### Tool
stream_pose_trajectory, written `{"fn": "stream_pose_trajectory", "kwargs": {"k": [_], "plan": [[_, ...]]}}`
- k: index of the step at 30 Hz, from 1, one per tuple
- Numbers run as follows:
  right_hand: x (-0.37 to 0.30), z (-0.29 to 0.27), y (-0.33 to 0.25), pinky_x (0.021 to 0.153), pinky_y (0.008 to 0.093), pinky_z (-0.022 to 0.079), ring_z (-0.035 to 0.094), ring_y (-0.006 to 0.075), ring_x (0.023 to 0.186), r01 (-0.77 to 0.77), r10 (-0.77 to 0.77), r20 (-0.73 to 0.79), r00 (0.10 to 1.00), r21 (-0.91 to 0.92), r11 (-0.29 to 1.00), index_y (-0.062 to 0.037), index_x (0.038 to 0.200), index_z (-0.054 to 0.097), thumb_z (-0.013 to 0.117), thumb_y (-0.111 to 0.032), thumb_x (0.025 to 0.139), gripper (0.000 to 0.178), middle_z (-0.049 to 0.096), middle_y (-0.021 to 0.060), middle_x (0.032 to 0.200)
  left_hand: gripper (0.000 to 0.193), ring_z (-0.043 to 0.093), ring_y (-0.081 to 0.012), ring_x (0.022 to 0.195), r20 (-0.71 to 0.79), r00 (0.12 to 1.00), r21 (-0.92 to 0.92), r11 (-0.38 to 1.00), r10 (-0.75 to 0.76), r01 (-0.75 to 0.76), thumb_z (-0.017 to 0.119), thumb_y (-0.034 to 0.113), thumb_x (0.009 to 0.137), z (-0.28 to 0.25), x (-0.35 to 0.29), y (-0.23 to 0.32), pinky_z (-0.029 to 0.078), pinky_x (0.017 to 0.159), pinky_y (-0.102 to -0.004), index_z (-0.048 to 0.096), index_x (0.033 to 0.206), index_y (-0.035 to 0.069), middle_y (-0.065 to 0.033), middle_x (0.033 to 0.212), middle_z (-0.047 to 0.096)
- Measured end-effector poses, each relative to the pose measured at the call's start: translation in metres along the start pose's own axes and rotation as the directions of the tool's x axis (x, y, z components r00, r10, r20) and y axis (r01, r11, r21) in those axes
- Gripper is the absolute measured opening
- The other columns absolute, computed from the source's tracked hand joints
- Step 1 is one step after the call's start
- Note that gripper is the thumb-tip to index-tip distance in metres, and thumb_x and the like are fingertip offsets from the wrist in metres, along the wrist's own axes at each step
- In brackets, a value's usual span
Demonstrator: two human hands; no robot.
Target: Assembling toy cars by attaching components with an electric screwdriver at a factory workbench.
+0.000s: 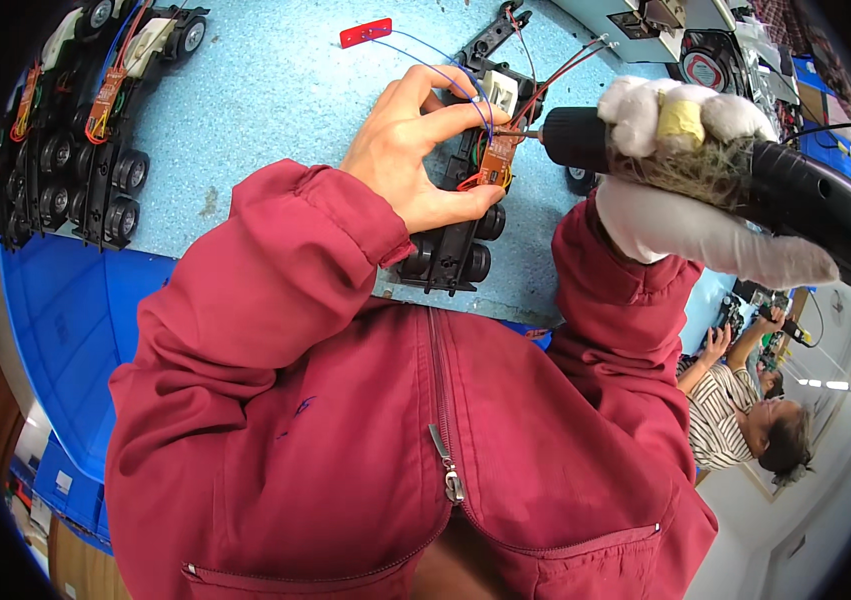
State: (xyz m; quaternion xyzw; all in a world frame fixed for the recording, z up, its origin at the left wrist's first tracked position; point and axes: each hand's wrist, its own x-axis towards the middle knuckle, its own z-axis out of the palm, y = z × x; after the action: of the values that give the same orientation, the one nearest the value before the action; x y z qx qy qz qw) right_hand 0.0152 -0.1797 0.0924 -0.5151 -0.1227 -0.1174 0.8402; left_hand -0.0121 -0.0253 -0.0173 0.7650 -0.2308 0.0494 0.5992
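Observation:
A black toy truck chassis (433, 258) with wheels lies on the blue speckled table in front of me. On it sits a small brown circuit board (496, 160) with coloured wires. My bare left hand (413, 150) steadies the chassis, its thumb at the board's lower edge and its fingers near the blue wires. My right hand (680, 170), in a white glove with a yellow wrap on one finger, grips a black electric screwdriver (573, 138). The bit points left and reaches the board's upper end by my left fingers. Whether it sits on a screw I cannot tell.
Several similar chassis (105, 150) stand at the far left. A small red board (365, 33) on blue wires lies beyond my left hand. A blue bin (70, 340) is below the table's left edge. At right, a person in a striped shirt (720, 425) works with a tool.

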Motion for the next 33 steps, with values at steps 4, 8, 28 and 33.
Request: {"fn": "stream_pose_trajectory", "kwargs": {"k": [4,8,28,33], "plan": [[0.008,0.003,0.009,0.037,0.0308,0.029,0.038,0.0201,0.035,0.085,-0.081,0.191,0.978,-0.008,0.996,-0.0102,0.054,0.033,0.037,-0.097,0.042,0.087,0.036,0.0045,0.045,0.052,0.051,-0.0211,0.09,0.061,0.997,-0.007,0.999,-0.047,0.047,0.079,0.014,0.056,-0.002,0.004,0.003,0.043,0.083,-0.0325,0.063,0.106,0.008,-0.0085,0.106,0.045],[0.006,0.013,0.007,0.035,0.0305,0.03,0.04,0.0204,0.034,0.074,-0.074,-0.012,0.997,-0.002,0.997,-0.0092,0.055,0.035,0.036,-0.096,0.045,0.088,0.036,0.0043,0.044,0.046,0.047,-0.0188,0.072,-0.06,0.998,-0.009,1.0,0.016,-0.016,0.078,0.022,0.051,0.002,0.009,0.0,0.044,0.069,-0.0308,0.067,0.094,0.013,-0.0048,0.1,0.049],[0.144,0.04,0.036,0.034,0.0282,0.041,0.046,0.0178,0.034,-0.042,0.01,-0.113,0.993,-0.277,0.96,-0.0061,0.064,0.048,0.05,-0.066,0.077,0.061,0.046,0.0064,0.047,0.05,0.048,-0.0237,0.094,0.091,0.992,-0.028,0.995,-0.088,0.091,0.08,0.017,0.053,-0.011,0.01,0.011,0.041,0.083,-0.0313,0.065,0.099,0.007,-0.0114,0.102,0.045],[0.161,0.027,0.022,0.033,0.0289,0.04,0.045,0.017,0.034,0.282,-0.288,-0.039,0.957,-0.116,0.952,-0.006,0.064,0.048,0.052,-0.067,0.074,0.062,0.045,0.0056,0.046,0.048,0.048,-0.0221,0.086,0.059,0.995,-0.029,0.996,-0.081,0.083,0.079,0.019,0.053,-0.005,0.008,0.009,0.043,0.078,-0.0312,0.065,0.099,0.008,-0.0101,0.103,0.046]]}}
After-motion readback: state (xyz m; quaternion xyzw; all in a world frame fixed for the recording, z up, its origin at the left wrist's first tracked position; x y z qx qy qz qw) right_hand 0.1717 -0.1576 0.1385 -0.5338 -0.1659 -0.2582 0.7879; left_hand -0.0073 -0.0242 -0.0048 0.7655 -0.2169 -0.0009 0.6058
